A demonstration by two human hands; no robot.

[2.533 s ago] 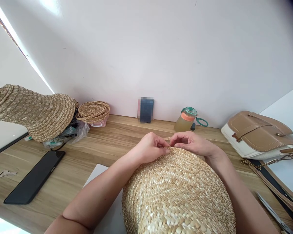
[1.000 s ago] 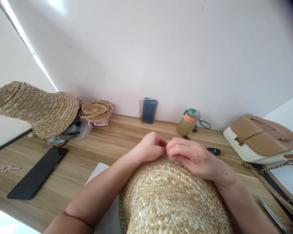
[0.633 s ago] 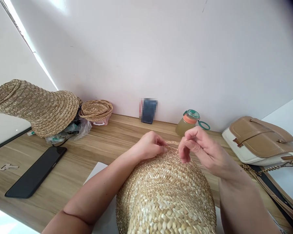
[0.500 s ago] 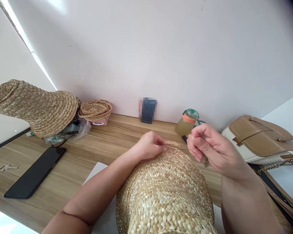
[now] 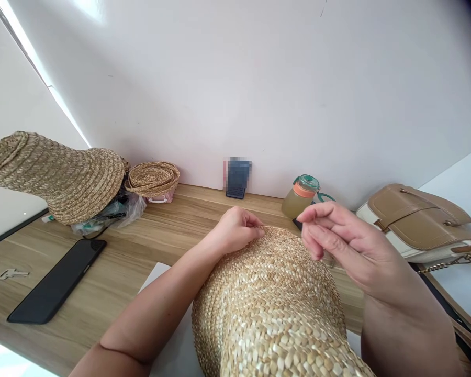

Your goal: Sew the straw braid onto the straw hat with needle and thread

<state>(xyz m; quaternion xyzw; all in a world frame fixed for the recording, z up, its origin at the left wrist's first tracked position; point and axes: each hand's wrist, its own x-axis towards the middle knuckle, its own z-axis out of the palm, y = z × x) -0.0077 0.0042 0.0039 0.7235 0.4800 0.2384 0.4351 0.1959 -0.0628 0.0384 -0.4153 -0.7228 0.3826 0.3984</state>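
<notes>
The left grip (image 5: 235,233) pinches the rounded, coarsely braided straw piece (image 5: 270,298), the right grip (image 5: 341,238) half curled (any hold unclear).

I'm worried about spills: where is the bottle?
In the head view, the bottle stands right of centre on the wooden table, near the wall, just beyond the right hand.

Left side of table (image 5: 192,212): key (image 5: 13,274) near flat black device (image 5: 57,283), coarse straw hat (image 5: 58,170) over crumpled plastic (image 5: 131,210), coiled braid (image 5: 152,177) atop pink container (image 5: 164,197); farther right, green-lidded bottle (image 5: 297,203) stands near wall (image 5: 220,89), tan-and-white handbag (image 5: 424,214) beyond.
</notes>
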